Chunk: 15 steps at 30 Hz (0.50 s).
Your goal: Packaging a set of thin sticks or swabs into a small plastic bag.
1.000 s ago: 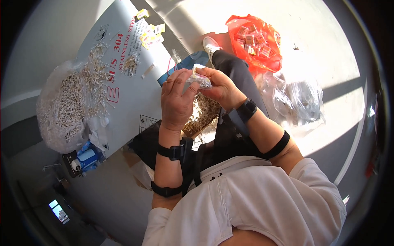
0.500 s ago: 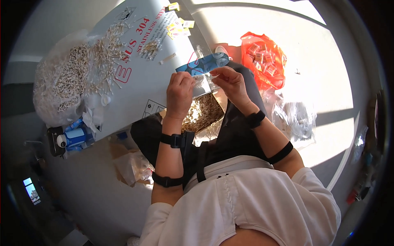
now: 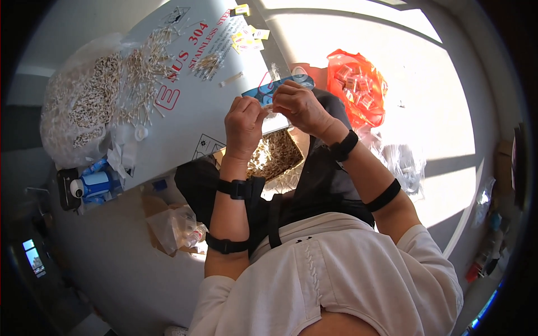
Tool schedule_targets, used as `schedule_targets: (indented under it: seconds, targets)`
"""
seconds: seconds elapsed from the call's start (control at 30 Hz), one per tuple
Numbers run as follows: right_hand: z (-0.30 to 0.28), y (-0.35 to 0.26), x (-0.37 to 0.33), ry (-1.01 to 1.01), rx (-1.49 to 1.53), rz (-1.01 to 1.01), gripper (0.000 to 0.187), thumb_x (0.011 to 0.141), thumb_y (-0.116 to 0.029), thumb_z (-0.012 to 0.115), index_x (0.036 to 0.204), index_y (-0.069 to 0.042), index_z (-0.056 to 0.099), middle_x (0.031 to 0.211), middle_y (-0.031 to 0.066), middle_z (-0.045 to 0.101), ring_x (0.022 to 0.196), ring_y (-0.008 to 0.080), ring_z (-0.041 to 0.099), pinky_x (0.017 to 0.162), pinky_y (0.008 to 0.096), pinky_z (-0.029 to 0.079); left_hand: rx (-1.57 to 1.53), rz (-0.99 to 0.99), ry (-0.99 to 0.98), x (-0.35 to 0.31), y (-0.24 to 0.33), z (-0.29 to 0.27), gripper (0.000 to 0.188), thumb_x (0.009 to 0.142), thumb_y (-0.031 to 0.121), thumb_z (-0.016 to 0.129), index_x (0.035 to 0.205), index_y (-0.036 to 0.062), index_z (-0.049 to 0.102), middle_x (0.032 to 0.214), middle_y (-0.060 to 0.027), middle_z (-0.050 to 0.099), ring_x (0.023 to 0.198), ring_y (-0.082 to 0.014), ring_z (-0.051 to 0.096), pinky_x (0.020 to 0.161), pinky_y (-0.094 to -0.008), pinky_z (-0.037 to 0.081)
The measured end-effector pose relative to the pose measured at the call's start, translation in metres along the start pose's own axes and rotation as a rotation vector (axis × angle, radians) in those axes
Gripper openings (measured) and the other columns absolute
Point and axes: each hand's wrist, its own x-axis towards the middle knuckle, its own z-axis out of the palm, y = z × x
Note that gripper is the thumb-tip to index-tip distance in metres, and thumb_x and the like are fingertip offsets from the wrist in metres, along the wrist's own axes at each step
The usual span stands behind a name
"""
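Note:
My left hand and my right hand meet above my lap, fingers pinched closed. Between the fingertips is a small whitish, shiny thing, too small and hidden to name. Just beyond the hands, a blue see-through plastic strip lies at the table's edge. Under the hands, an open box full of thin swab-like sticks rests at my lap. On the table to the left, loose cotton swabs spread out from a big clear bag of swabs. A smaller bunch of swabs lies nearer the hands.
Small yellow-and-white boxes lie at the table's far edge. A red plastic bag with small packs sits on the floor at right, near clear plastic bags. A blue bottle stands at the table's left corner; a cardboard box is below.
My right hand has moved left and closed in against the left hand. The gap between the fingertips has narrowed. The whole view has shifted slightly.

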Motion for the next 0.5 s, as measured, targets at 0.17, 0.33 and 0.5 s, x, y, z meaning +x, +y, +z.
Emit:
schedule_targets:
  seconds: [0.17,0.33,0.5]
  targets:
    - [0.001,0.001,0.004,-0.052,-0.022,-0.028,0.019,0.071,-0.004,0.069,0.076,-0.002,0.052,0.079,0.0108,0.053,0.080,0.0316,0.055,0.071,0.0403,0.046,0.054,0.054,-0.011,0.002,-0.001,-0.005,0.021,0.068,0.000,0.073,0.074,0.0022,0.053,0.076,-0.0094,0.054,0.075,-0.0298,0.055,0.063,-0.0399,0.047]
    - [0.000,-0.002,0.010,0.009,0.015,-0.049,0.019,0.075,-0.003,0.070,0.080,-0.002,0.051,0.081,0.0097,0.051,0.081,0.0311,0.052,0.068,0.0396,0.045,0.065,0.107,0.066,0.009,0.009,-0.014,0.021,0.068,-0.001,0.073,0.075,0.0009,0.053,0.075,-0.0103,0.054,0.074,-0.0305,0.055,0.064,-0.0388,0.047]
    - [0.013,0.010,0.014,-0.128,-0.114,-0.056,0.016,0.074,-0.001,0.069,0.081,-0.002,0.054,0.083,0.0103,0.054,0.081,0.0312,0.056,0.067,0.0414,0.046,0.095,0.022,-0.107,0.008,-0.017,-0.008,0.018,0.068,-0.001,0.072,0.076,0.0013,0.055,0.077,-0.0095,0.056,0.076,-0.0295,0.057,0.066,-0.0393,0.048]
